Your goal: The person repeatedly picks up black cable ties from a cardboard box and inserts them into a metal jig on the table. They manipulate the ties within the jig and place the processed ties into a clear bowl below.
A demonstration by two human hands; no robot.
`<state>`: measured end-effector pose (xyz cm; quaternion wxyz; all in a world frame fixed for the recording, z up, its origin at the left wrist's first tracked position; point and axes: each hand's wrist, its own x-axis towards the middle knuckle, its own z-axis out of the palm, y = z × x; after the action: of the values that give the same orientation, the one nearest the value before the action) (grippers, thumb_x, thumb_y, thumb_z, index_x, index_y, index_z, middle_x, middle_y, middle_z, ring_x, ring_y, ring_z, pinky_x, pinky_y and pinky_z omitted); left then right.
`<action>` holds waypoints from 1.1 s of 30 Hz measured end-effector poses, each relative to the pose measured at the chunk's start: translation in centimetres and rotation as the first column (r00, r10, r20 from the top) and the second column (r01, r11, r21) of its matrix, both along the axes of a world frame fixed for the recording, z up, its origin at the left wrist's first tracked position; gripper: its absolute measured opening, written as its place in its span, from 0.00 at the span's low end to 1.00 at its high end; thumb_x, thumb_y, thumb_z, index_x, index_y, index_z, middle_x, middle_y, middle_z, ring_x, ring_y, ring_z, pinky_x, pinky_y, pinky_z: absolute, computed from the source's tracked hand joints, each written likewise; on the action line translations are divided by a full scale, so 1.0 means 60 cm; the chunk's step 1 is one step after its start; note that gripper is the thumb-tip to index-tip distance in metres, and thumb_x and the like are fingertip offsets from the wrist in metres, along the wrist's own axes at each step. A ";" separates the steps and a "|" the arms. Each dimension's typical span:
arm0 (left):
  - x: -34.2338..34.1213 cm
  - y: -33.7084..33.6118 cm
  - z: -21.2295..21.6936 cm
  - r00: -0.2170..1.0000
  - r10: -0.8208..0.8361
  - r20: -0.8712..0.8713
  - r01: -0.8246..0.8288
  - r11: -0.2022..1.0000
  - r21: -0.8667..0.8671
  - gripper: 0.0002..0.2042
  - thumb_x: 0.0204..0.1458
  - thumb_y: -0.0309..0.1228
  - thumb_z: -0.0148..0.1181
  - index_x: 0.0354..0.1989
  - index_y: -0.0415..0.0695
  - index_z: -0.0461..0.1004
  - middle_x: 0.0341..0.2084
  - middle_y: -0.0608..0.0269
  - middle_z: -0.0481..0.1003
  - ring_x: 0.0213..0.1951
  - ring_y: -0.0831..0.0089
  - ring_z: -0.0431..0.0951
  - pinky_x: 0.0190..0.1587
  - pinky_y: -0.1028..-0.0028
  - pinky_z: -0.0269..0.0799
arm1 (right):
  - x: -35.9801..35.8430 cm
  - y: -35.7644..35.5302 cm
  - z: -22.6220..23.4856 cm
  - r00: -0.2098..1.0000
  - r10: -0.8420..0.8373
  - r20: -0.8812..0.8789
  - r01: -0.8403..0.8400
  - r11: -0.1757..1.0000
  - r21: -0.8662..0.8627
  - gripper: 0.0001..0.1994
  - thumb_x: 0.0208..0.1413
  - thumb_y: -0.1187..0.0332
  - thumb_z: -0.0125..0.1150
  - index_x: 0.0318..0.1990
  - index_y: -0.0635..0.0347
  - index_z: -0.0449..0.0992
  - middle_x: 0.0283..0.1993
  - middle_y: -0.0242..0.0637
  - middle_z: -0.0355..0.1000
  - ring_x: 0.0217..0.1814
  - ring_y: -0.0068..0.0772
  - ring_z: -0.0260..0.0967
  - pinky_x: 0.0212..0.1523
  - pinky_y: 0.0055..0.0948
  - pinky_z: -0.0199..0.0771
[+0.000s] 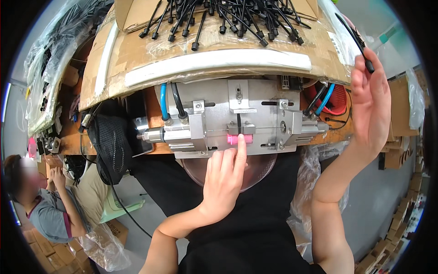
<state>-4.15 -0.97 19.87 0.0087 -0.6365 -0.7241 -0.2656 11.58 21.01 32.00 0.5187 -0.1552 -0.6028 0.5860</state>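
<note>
My left hand (223, 173) reaches to the middle of a metal clamping fixture (214, 93). Its index finger is stretched out, its tip on a pink block (233, 139), while the other fingers curl loosely. A thin black rod (239, 119) runs away from that fingertip, standing in a small grey holder (248, 129) at the fixture's centre. Raised at the far right, my right hand (375, 93) grips another black rod (353, 37), thicker at its near end. Many similar knob-ended rods (237, 18) lie heaped on cardboard beyond the fixture.
Metal cylinders (185, 135) with blue and black hoses flank the fixture. A padded cardboard shelf (219, 64) overhangs it. Below sits a clear bowl (260, 176); a red basket (335, 100) stands right. At left are a black mesh bag (108, 144) and a seated person (54, 212).
</note>
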 end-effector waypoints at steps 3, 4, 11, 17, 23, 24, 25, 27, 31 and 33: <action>0.000 -0.001 0.003 1.000 -0.027 -0.015 0.026 0.998 -0.056 0.34 0.45 0.22 0.64 0.65 0.36 0.61 0.37 0.60 0.68 0.38 0.63 0.67 0.44 0.65 0.66 | 0.025 -0.018 -0.014 0.997 0.057 -0.047 -0.056 0.998 0.024 0.18 0.66 0.63 0.53 0.55 0.69 0.70 0.44 0.42 0.72 0.37 0.26 0.69 0.34 0.22 0.68; 0.000 -0.002 0.005 0.999 -0.039 -0.013 0.038 0.997 -0.073 0.34 0.46 0.23 0.64 0.65 0.36 0.61 0.37 0.60 0.68 0.38 0.63 0.67 0.44 0.65 0.65 | 0.029 -0.025 -0.018 0.998 0.030 -0.048 -0.028 0.999 0.032 0.17 0.66 0.64 0.53 0.55 0.69 0.70 0.44 0.43 0.72 0.37 0.27 0.70 0.35 0.22 0.69; -0.003 0.005 0.005 0.997 -0.048 -0.061 0.041 0.994 -0.100 0.33 0.47 0.23 0.62 0.65 0.36 0.61 0.35 0.59 0.67 0.38 0.63 0.67 0.44 0.65 0.65 | 0.009 -0.069 -0.041 0.992 -0.125 -0.005 0.124 0.980 0.153 0.13 0.64 0.68 0.56 0.51 0.68 0.70 0.44 0.49 0.74 0.39 0.31 0.72 0.39 0.25 0.73; -0.004 0.008 0.006 0.995 -0.046 -0.090 0.041 0.997 -0.064 0.35 0.45 0.22 0.58 0.66 0.31 0.58 0.36 0.58 0.66 0.39 0.63 0.67 0.45 0.68 0.66 | 0.022 -0.094 -0.070 0.972 -0.211 0.105 0.185 0.959 0.215 0.12 0.63 0.69 0.57 0.50 0.66 0.70 0.46 0.51 0.74 0.40 0.31 0.72 0.40 0.26 0.71; -0.001 0.008 0.007 0.998 -0.056 -0.039 0.054 0.997 -0.064 0.36 0.42 0.19 0.56 0.66 0.31 0.56 0.36 0.56 0.66 0.39 0.62 0.67 0.46 0.67 0.67 | 0.021 -0.127 -0.091 0.933 -0.320 0.167 0.266 0.922 0.281 0.11 0.60 0.76 0.58 0.49 0.67 0.70 0.41 0.50 0.75 0.36 0.29 0.72 0.35 0.23 0.71; -0.001 0.003 0.005 0.999 -0.032 -0.043 0.030 0.998 -0.064 0.36 0.42 0.18 0.56 0.66 0.31 0.56 0.36 0.56 0.66 0.39 0.62 0.67 0.46 0.67 0.67 | 0.010 -0.136 -0.098 0.927 -0.327 0.185 0.269 0.922 0.280 0.11 0.59 0.77 0.59 0.49 0.67 0.70 0.40 0.49 0.75 0.35 0.29 0.72 0.34 0.22 0.71; -0.002 0.006 0.006 0.999 -0.048 -0.024 0.046 0.996 -0.083 0.37 0.42 0.18 0.55 0.66 0.31 0.56 0.36 0.56 0.66 0.39 0.61 0.67 0.47 0.67 0.67 | -0.001 -0.154 -0.100 0.898 -0.389 0.207 0.332 0.907 0.260 0.15 0.56 0.82 0.57 0.52 0.68 0.69 0.38 0.47 0.76 0.33 0.27 0.71 0.32 0.20 0.71; -0.007 0.003 0.004 0.998 -0.064 0.005 0.064 0.992 -0.113 0.38 0.40 0.19 0.54 0.66 0.30 0.55 0.36 0.55 0.66 0.39 0.60 0.66 0.47 0.66 0.66 | -0.031 -0.197 -0.103 0.872 -0.388 0.299 0.339 0.919 0.204 0.28 0.52 0.87 0.56 0.63 0.70 0.62 0.37 0.45 0.76 0.32 0.24 0.70 0.36 0.20 0.73; -0.026 -0.015 0.040 0.996 -0.067 0.062 0.073 0.993 -0.093 0.37 0.45 0.26 0.64 0.67 0.37 0.57 0.41 0.56 0.66 0.42 0.61 0.68 0.47 0.68 0.67 | -0.028 -0.236 -0.166 0.782 -0.274 0.560 0.014 0.906 0.424 0.27 0.50 0.87 0.62 0.60 0.75 0.66 0.39 0.47 0.77 0.37 0.30 0.77 0.39 0.30 0.81; -0.048 -0.029 0.084 0.989 0.011 0.149 -0.010 1.000 -0.006 0.36 0.40 0.22 0.68 0.63 0.40 0.65 0.40 0.58 0.70 0.41 0.62 0.69 0.45 0.67 0.67 | -0.042 -0.249 -0.198 0.774 -0.292 0.561 -0.037 0.865 0.501 0.29 0.45 0.85 0.67 0.59 0.75 0.68 0.34 0.45 0.74 0.31 0.35 0.74 0.33 0.31 0.76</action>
<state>-7.00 -2.72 24.92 -0.0458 -0.6109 -0.7268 -0.3106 9.07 6.09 20.10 0.3529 -0.2458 -0.8536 0.2940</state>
